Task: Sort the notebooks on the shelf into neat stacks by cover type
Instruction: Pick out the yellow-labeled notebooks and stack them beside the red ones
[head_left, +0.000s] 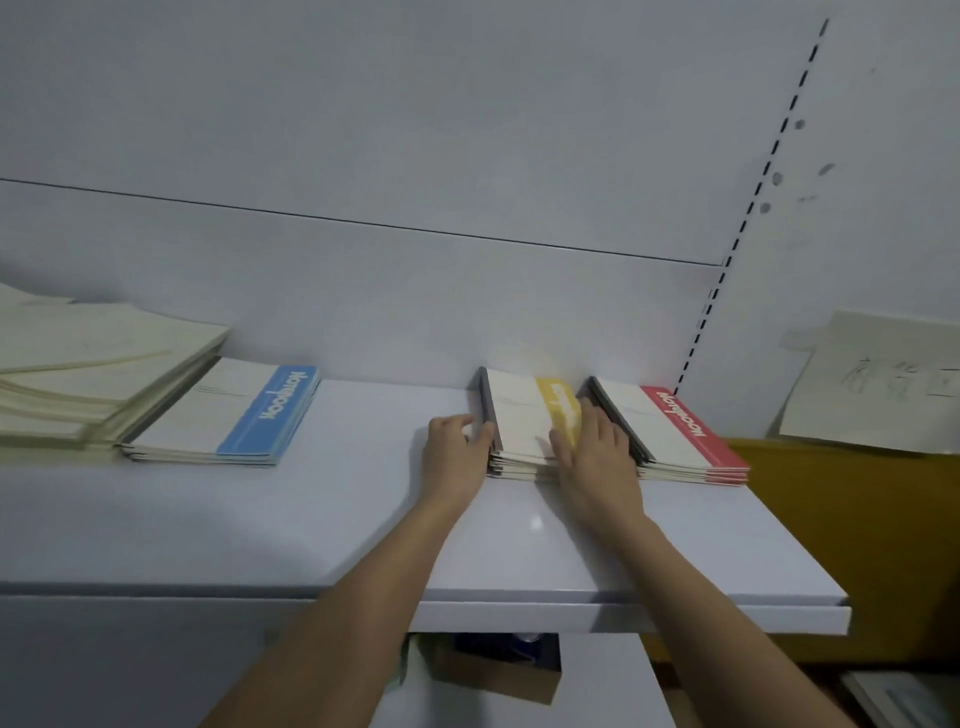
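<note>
Both hands working yellow notebook stack (519, 421) at back of white shelf (311, 519). Left hand (454, 449) gripping stack's left edge, fingers curling against spine. Right hand (592, 447) lying flat on top cover, fingers straight. Red stack (675, 431) sitting just right of it, blue stack (234, 415) well left, cream pile (88, 374) overlapping blue one's left side.

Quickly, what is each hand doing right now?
Left hand: fingers curled, gripping the left edge of the yellow stack.
Right hand: fingers straight, pressing on the same stack.
</note>
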